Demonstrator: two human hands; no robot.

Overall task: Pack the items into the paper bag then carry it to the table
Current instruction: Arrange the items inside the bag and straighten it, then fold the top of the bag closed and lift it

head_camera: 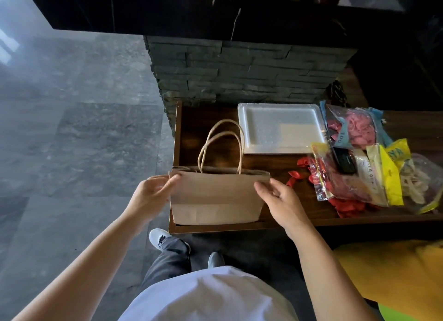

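Note:
A brown paper bag [215,196] with two twisted handles lies flat and folded on the left end of a dark wooden shelf [282,167]. My left hand [153,196] pinches its upper left corner. My right hand [278,198] grips its upper right corner. To the right lie a white foam tray [280,127], a clear packet of pink balloons [354,129], a packet of red balloons [335,181], a yellow-and-white packet [383,174] and loose red balloons [296,175].
A dark stacked-stone wall [239,69] rises behind the shelf. Grey tiled floor [72,129] spreads to the left. My shoes [160,239] stand just below the shelf edge. Yellow fabric [395,272] sits at the lower right.

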